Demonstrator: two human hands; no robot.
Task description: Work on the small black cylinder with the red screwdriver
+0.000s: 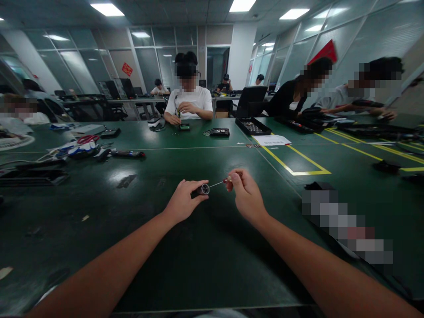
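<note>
Your left hand (182,204) holds a small dark cylinder (200,190) in a closed grip, thumb under and fingers over, its ringed open end turned right toward the tool — a pose that looks meant to keep the opening lined up with the shaft. Your right hand (244,194) pinches a thin screwdriver (221,182) by its reddish handle, the fingers closed tight round it and the fine metal shaft running left to the cylinder's mouth; whether the tip is inside or just touching I cannot tell. Both hands hover above the green surface (212,265) at centre, near you, neither resting on it. Forearms reach in from the near corners and converge, wrists roughly level, knuckles up. Far across the surface a person in a white shirt (188,102) works on small parts; a black tray (253,126) and a sheet of paper (272,140) lie far right of centre, by yellow tape lines (291,170). Assorted tools (127,153) lie far left.
</note>
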